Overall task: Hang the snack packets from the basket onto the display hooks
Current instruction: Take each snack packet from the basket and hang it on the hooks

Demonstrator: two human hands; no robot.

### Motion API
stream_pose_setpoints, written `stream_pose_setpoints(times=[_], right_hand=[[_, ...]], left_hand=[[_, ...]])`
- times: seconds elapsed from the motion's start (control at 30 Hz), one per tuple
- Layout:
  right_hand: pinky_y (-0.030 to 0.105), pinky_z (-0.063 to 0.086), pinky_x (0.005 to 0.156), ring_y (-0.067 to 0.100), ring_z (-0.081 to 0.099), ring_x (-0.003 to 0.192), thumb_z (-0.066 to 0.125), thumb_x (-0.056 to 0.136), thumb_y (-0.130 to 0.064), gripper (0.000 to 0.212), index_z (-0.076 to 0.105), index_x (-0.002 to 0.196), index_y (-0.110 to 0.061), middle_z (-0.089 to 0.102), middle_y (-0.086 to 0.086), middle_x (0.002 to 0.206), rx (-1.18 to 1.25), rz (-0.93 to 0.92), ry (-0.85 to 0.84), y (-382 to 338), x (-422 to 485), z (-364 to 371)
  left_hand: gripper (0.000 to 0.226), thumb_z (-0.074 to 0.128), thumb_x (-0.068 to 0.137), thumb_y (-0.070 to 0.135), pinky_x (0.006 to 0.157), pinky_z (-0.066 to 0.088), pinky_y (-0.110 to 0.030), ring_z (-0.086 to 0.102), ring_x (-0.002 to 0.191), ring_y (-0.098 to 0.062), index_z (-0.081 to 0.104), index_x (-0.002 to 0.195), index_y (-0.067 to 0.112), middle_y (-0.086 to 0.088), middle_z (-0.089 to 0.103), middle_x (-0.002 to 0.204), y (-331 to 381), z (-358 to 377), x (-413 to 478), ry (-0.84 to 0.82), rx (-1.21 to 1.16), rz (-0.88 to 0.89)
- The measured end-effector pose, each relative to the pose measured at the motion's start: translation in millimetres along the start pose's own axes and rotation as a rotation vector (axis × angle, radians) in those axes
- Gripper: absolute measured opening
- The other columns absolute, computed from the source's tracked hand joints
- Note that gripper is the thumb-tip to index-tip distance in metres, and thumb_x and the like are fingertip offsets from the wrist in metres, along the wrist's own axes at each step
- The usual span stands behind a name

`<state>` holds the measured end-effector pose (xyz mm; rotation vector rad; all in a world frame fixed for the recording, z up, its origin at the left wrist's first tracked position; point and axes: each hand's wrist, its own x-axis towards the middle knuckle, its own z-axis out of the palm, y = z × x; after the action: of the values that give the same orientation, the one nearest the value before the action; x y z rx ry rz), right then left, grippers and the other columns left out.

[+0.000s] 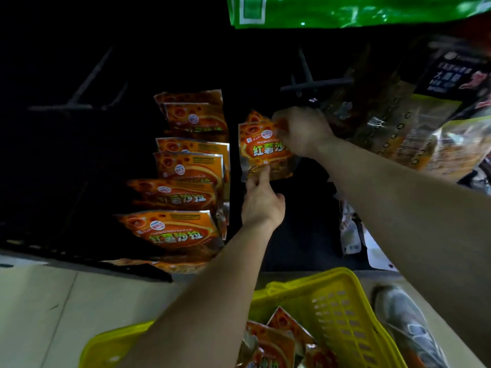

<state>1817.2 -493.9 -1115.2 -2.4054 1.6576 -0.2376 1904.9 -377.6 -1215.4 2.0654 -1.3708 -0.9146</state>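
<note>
Both arms stretched forward: right hand (300, 131) grips the packet (261, 148) by its top corner just under a hook (316, 85), left hand (261, 205) pinches its bottom edge. Yellow basket (345, 301) on floor below holds more packets (279, 338).

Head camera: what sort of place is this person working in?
Probably a shop aisle. Orange snack packets hang in rows on a dark display wall with bare hooks, bigger bags hang at right, and a yellow basket on the floor holds more.
</note>
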Motion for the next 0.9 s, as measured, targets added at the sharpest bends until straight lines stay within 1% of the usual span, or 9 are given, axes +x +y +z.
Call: stream_pose_setpoints(times=[0.07, 0.13, 0.23, 0.3, 0.43, 0.53, 0.6, 0.77, 0.9], right_hand=[[0.042, 0.040, 0.102, 0.030, 0.057, 0.116, 0.057, 0.093, -0.032, 0.026, 0.062, 0.118, -0.033, 0.067, 0.005, 0.117, 0.003, -0.029, 0.022, 1.0, 9.0, 3.5], [0.042, 0.039, 0.100, 0.033, 0.056, 0.116, 0.058, 0.090, -0.032, 0.026, 0.062, 0.116, -0.034, 0.067, 0.006, 0.116, -0.039, -0.050, 0.044, 0.3, 16.6, 5.9], [0.042, 0.036, 0.105, 0.035, 0.050, 0.125, 0.061, 0.086, -0.028, 0.051, 0.052, 0.136, -0.034, 0.061, 0.009, 0.131, -0.097, -0.062, 0.090, -0.3, 21.2, 7.0], [0.040, 0.035, 0.108, 0.036, 0.046, 0.128, 0.060, 0.085, -0.023, 0.060, 0.046, 0.143, -0.029, 0.056, 0.011, 0.138, -0.070, -0.051, 0.141, 0.6, 19.6, 5.5], [0.038, 0.039, 0.101, 0.037, 0.046, 0.124, 0.058, 0.089, -0.021, 0.051, 0.050, 0.139, -0.022, 0.056, 0.014, 0.134, 0.056, -0.024, 0.184, 7.3, 5.6, 1.1], [0.040, 0.043, 0.096, 0.038, 0.046, 0.121, 0.057, 0.090, -0.016, 0.045, 0.053, 0.135, -0.014, 0.056, 0.020, 0.129, 0.140, -0.020, 0.185, 11.1, -9.0, -2.5], [0.040, 0.045, 0.096, 0.038, 0.049, 0.119, 0.057, 0.089, -0.014, 0.042, 0.055, 0.130, -0.009, 0.056, 0.021, 0.126, 0.162, -0.027, 0.173, 11.4, -17.0, -4.1], [0.038, 0.047, 0.097, 0.034, 0.053, 0.116, 0.057, 0.087, -0.012, 0.043, 0.055, 0.131, -0.008, 0.056, 0.018, 0.126, 0.189, 0.015, 0.085, 0.7, -41.3, -10.9], [0.042, 0.046, 0.100, 0.034, 0.051, 0.118, 0.055, 0.087, -0.011, 0.043, 0.054, 0.130, -0.009, 0.054, 0.016, 0.125, 0.194, 0.030, 0.036, -13.1, -70.0, -24.0]], left_hand=[[0.073, 0.054, 0.096, 0.023, 0.098, 0.051, -0.043, 0.048, 0.130, -0.031, 0.015, 0.153, 0.044, -0.003, 0.019, 0.159, -1.4, 3.0, 8.6, 0.027, 0.039, 0.002], [0.071, 0.053, 0.095, 0.023, 0.098, 0.051, -0.045, 0.049, 0.128, -0.031, 0.017, 0.153, 0.044, -0.003, 0.020, 0.158, -2.6, 4.9, 17.7, 0.039, 0.068, 0.013], [0.071, 0.053, 0.095, 0.024, 0.100, 0.049, -0.046, 0.047, 0.129, -0.031, 0.017, 0.153, 0.045, -0.003, 0.020, 0.158, -1.5, 8.0, 30.1, -0.001, 0.096, 0.012], [0.072, 0.053, 0.096, 0.025, 0.101, 0.048, -0.045, 0.046, 0.130, -0.032, 0.014, 0.153, 0.046, -0.003, 0.019, 0.158, 1.8, 9.5, 37.7, -0.037, 0.114, 0.002], [0.075, 0.051, 0.098, 0.025, 0.105, 0.044, -0.044, 0.038, 0.137, -0.033, 0.007, 0.155, 0.045, -0.003, 0.015, 0.162, 5.5, 5.8, 54.7, -0.096, 0.166, -0.002], [0.074, 0.050, 0.099, 0.024, 0.116, 0.032, -0.042, 0.023, 0.147, -0.032, 0.005, 0.157, 0.039, 0.000, 0.005, 0.166, 8.0, -1.1, 65.4, -0.169, 0.207, -0.040], [0.073, 0.050, 0.099, 0.024, 0.119, 0.027, -0.041, 0.019, 0.149, -0.031, 0.006, 0.157, 0.036, 0.001, 0.004, 0.166, 11.1, -5.2, 64.7, -0.189, 0.213, -0.058], [0.069, 0.056, 0.096, 0.025, 0.114, 0.034, -0.041, 0.033, 0.142, -0.030, 0.022, 0.156, 0.032, -0.001, 0.021, 0.162, 18.5, -19.0, 40.7, -0.146, 0.197, 0.009], [0.071, 0.055, 0.096, 0.028, 0.115, 0.033, -0.040, 0.032, 0.144, -0.028, 0.018, 0.157, 0.033, 0.000, 0.022, 0.162, 29.3, -37.8, 15.7, -0.153, 0.209, 0.017]])
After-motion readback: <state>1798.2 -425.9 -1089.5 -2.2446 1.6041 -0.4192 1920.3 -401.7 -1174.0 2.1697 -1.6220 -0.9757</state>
